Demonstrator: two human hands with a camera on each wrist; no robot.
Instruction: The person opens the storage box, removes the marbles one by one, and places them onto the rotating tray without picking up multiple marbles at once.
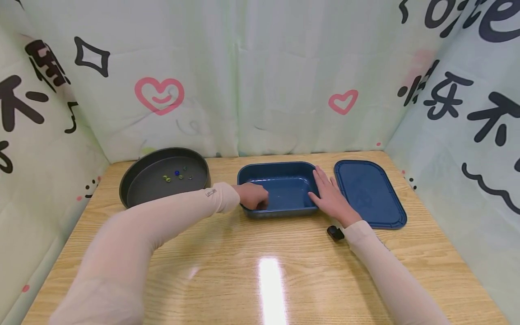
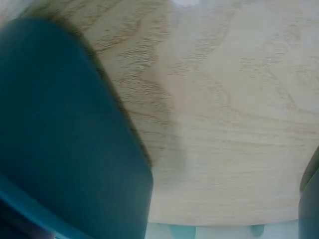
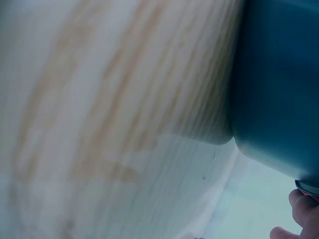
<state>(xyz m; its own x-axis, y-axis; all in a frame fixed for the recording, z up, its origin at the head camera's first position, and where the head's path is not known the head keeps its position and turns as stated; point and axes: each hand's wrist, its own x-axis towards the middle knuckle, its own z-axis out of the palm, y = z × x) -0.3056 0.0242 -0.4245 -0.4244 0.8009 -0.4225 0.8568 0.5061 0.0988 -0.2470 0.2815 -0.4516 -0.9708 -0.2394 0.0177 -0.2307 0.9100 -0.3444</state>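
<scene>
My left hand [image 1: 253, 196] reaches down inside the left end of a deep blue rectangular container [image 1: 280, 212]. Its fingers bend downward, and whether they hold anything is hidden from view. My right hand [image 1: 331, 197] lies with spread, straight fingers against the container's right rim. Some of its fingers [image 3: 304, 211] show at the lower right of the right wrist view, by the rim. In the left wrist view, only the outer wall of the blue container [image 2: 75, 129] and the tabletop are plain. Several small glass marbles [image 1: 177, 173] lie in a round dark pan [image 1: 134, 185] at the left.
A flat blue lid [image 1: 369, 194] lies on the wooden table [image 1: 227, 271], right of the container. A small black object [image 1: 335, 233] sits near my right wrist. Pale printed curtains [image 1: 260, 90] hang behind the table and at both sides.
</scene>
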